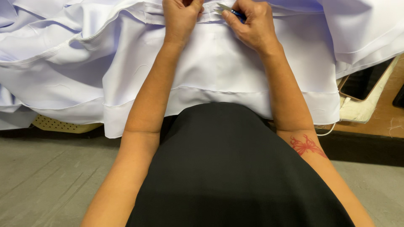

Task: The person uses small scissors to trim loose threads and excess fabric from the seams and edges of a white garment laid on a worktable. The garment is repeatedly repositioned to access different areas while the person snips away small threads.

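Head view is showing me the white fabric (219, 63) lying spread across the work surface and hanging over its near edge toward my lap. I am looking at a folded seam (210, 17) running across the top of the frame, where both hands are working. My left hand (182, 19) is closing on that seam, pinching the cloth flat between the fingers. My right hand (252, 25) is closing around a small pair of thread snips (230, 11) with a dark blue handle, their metal tip pointing left at the seam, just beside my left fingers.

I am judging the cloth to be light, soft and rather slippery: it is draping in loose folds and would slide off easily, so I would hold it right at the stitched fold, where the doubled layers are giving some firmness, not in the single loose layer. The snips look small, stiff and sharp, so they want a firm hold by the handle.

Further out, a phone (365, 82) in a pale case is lying at the right on a brown wooden table (385, 115), with a white cable (332, 128) beside it. A perforated cream object (59, 125) is peeking from under the cloth at the left.
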